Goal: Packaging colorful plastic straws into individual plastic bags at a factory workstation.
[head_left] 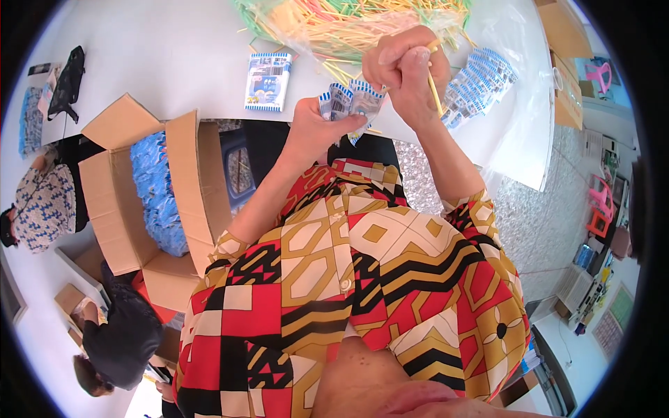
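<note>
My left hand [315,132] is closed around a blue-and-white printed plastic packet [339,103], crumpled and gathered at its lower end, its top edges spread apart. Just to the right and higher, my right hand [410,70] grips thin yellow sticks [435,89], which poke out of the fist; how many cannot be made out. Past both hands lies a large loose heap of thin yellow, green and pink sticks [348,24] on clear plastic film. A flat, filled-looking packet [267,82] of the same print rests left of my left hand. Fanned flat packets [481,85] lie beside my right wrist.
An upright cardboard box [188,181] with flaps spread holds many blue packets [159,195], left of me below the white table [174,42]. A black strap-like item [68,83] lies far left. Clear film [519,118] hangs over the right edge. Other people [118,341] are at the left.
</note>
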A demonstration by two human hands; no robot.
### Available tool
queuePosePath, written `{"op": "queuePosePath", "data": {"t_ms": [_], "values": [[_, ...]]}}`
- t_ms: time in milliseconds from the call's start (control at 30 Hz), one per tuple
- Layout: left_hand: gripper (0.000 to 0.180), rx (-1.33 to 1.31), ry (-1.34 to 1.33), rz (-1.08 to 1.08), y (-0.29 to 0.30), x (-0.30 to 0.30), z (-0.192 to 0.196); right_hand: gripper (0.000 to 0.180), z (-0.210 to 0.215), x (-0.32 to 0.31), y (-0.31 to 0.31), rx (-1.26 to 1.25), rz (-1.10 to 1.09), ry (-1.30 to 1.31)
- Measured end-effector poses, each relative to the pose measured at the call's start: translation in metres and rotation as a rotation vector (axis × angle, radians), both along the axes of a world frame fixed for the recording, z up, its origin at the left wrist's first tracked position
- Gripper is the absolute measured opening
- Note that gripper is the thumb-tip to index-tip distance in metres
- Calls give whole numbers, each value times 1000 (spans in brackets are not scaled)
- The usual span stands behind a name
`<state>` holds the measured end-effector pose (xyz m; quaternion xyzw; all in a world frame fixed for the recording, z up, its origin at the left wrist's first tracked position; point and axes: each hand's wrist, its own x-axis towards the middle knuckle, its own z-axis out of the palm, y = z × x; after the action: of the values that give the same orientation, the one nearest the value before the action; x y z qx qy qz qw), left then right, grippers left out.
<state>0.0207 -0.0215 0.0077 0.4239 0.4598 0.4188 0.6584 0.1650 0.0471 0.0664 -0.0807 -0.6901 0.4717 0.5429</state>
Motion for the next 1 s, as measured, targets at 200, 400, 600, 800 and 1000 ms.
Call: {"op": "queuePosePath", "data": {"t_ms": [200,400,600,800,1000], "values": [[18,-10,-67,5,-3,-1,0,33,2,-5,-7,-124,89,34],[16,-32,-57,-30,-1,-13,-2,33,4,-9,-8,-415,30,-28],[17,61,10,17,-2,-17,9,37,5,-17,-7,-446,-84,-157],[20,195,28,74,2,-18,7,39,7,-17,-5,-384,-148,-264],[19,270,88,93,7,-17,6,37,0,-14,-1,-234,-190,-300]]}}
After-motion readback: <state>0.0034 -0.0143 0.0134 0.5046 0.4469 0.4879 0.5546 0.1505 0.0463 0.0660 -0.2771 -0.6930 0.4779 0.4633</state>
